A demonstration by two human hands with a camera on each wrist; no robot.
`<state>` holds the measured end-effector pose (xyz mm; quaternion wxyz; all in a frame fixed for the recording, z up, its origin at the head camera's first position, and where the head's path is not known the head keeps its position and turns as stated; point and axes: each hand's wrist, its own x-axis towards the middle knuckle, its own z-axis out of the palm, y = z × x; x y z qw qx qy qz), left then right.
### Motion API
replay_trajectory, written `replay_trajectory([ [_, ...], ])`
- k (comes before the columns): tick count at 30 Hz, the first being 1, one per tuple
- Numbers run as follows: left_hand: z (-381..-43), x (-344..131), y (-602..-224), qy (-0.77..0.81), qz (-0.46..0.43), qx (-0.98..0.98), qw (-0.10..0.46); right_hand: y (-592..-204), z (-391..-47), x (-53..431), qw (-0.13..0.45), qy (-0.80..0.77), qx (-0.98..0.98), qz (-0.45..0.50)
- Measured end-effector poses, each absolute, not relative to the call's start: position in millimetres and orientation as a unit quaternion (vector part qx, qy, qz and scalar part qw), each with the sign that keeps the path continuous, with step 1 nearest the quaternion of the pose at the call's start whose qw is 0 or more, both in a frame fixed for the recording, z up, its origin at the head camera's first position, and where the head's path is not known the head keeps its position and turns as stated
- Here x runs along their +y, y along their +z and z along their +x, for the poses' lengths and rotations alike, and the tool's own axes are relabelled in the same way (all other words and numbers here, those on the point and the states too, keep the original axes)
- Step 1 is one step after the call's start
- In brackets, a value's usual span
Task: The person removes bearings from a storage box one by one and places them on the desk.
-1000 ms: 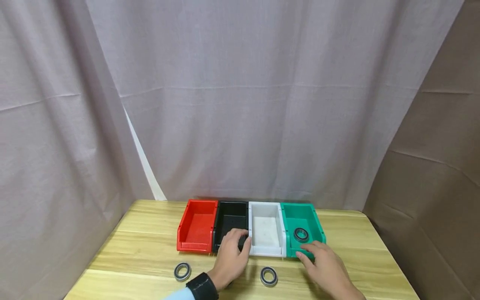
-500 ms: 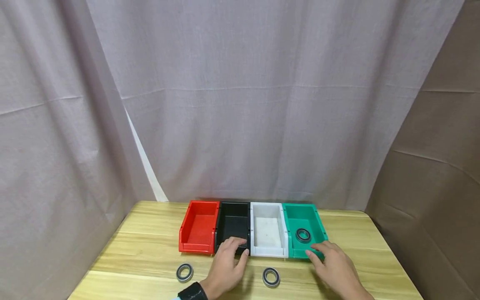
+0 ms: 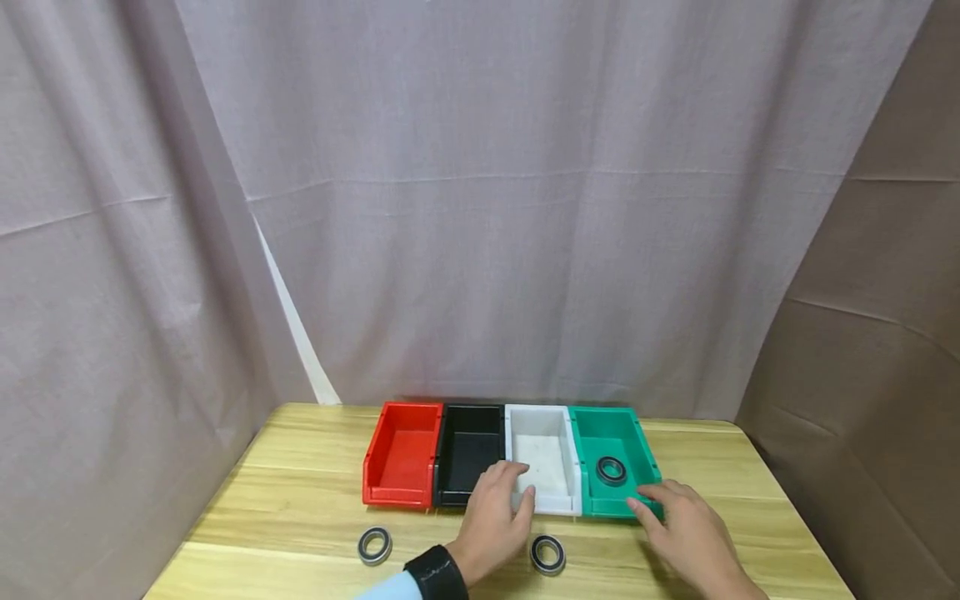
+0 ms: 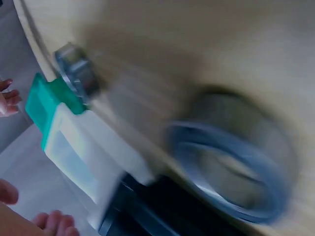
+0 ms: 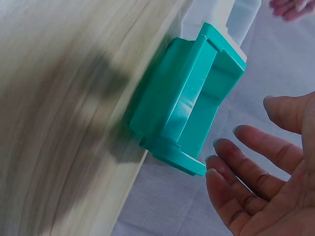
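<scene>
My left hand (image 3: 495,518) is over the front of the black bin (image 3: 469,450) and the near corner of the white bin (image 3: 542,467), fingers and thumb apart with nothing between them. To the right, my right hand (image 3: 693,535) hovers at the front corner of the green bin (image 5: 187,98), its fingers loosely bent and holding nothing. A ring-shaped ball bearing (image 3: 611,471) lies inside the green bin. Two more bearings rest on the table: one bearing (image 3: 374,546) left of my left hand, the other bearing (image 3: 548,555) between my hands. A blurred bearing (image 4: 231,157) looms in the left wrist view.
A red bin (image 3: 401,458) stands at the left end of the row, side by side with the others. The wooden table (image 3: 255,517) ends at a grey curtain (image 3: 480,275) behind, with cloth on both sides too.
My left hand drew back from the black bin, then moved right toward the white bin. My right hand stays by the green bin, drifting slightly right. The whole head view shifts a little.
</scene>
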<state>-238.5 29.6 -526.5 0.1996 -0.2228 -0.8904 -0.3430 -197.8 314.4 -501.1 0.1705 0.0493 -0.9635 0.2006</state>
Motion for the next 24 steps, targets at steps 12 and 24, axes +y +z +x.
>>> replay_trajectory([
  [12, -285, 136, -514, -0.315, -0.168, -0.918, 0.174, -504, -195, 314, 0.180, 0.198, -0.962, 0.049],
  [24, -311, 177, -534, -0.394, -0.031, -0.914, 0.088, -503, -193, 299, 0.189, 0.201, -0.960, 0.054],
])
